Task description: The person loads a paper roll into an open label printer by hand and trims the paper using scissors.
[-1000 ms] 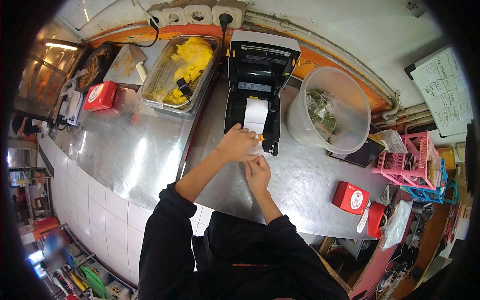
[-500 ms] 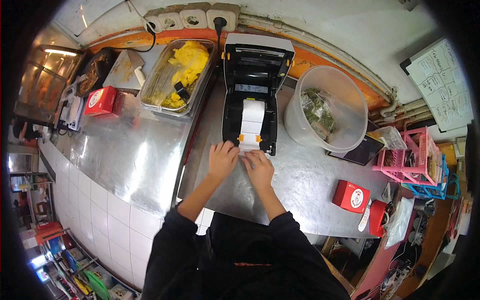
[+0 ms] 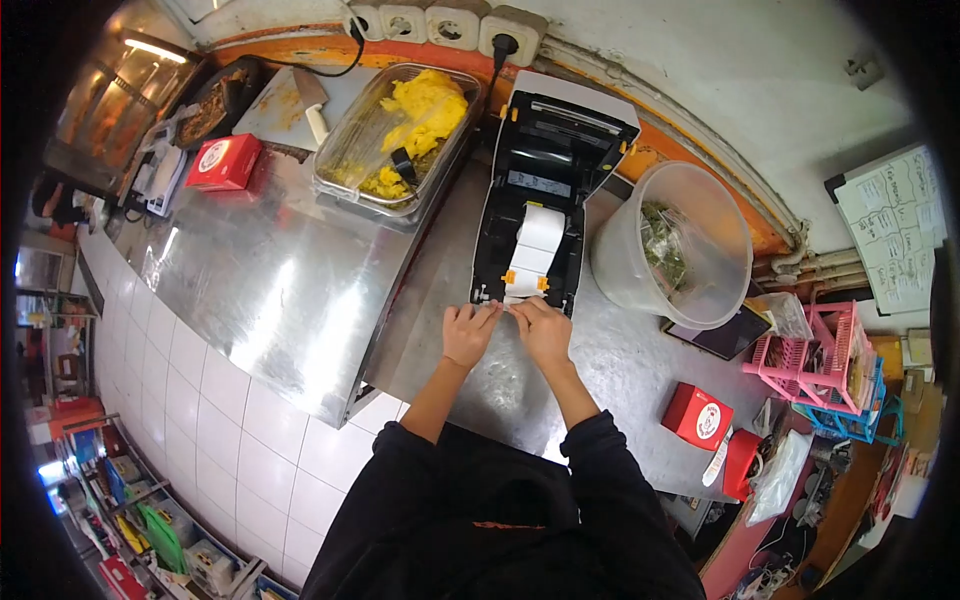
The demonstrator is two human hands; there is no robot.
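Observation:
A black and white label printer (image 3: pixel 484 245) stands on the metal table with its lid raised. Inside it lies a roll of white label paper (image 3: pixel 539 232), its strip running toward me between two orange guides. At the printer's front edge, my left hand (image 3: pixel 468 333) pinches the left side of the strip's end. My right hand (image 3: pixel 542 330), fingers closed, pinches the same end from the right. The fingertips of both hands are almost touching.
A clear round tub (image 3: pixel 620 255) with bagged greens is right of the printer. Left stand a tray of yellow food (image 3: pixel 330 165), a knife (image 3: pixel 313 103) and a red box (image 3: pixel 224 163). Another red box (image 3: pixel 697 416) and pink baskets (image 3: pixel 800 368) are at the right.
My left hand has left the top of the paper roll and come down to the strip's end. Both hands have closed in at the printer's front edge. The view has shifted slightly.

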